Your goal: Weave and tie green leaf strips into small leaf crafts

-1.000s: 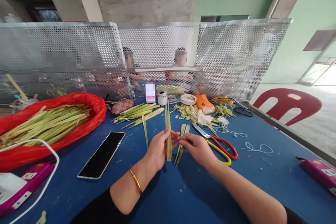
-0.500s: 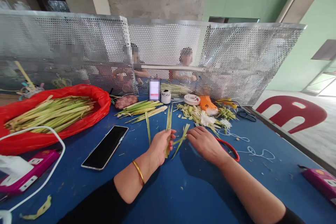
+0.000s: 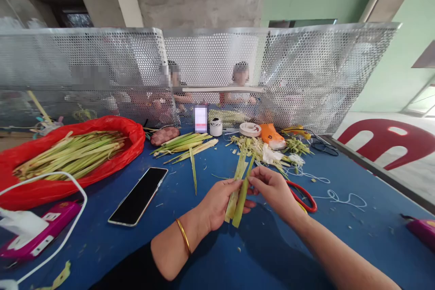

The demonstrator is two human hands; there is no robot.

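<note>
Green leaf strips (image 3: 240, 197) lie side by side in my left hand (image 3: 220, 201), thumb on top and fingers beneath them. My right hand (image 3: 268, 183) pinches the edge of the right-hand strip. One loose strip (image 3: 193, 171) rests on the blue table to the left of the hands. Red-handled scissors (image 3: 307, 198) lie partly hidden behind my right wrist. Beyond the hands is a heap of leaf scraps (image 3: 254, 147), and a bundle of leaves (image 3: 183, 143) sits to its left.
A red bag (image 3: 132, 140) of leaves and a black phone (image 3: 138, 197) are on the left, near a purple power strip (image 3: 44, 231) with a white cable. Behind stand a roll of tape (image 3: 250, 129), a small white jar (image 3: 215, 127) and a perforated metal screen (image 3: 214, 54); people sit beyond.
My right hand has come in from the table to meet my left hand, now gripping a strip at its edge. My left hand has shifted right, with more strips showing in it.
</note>
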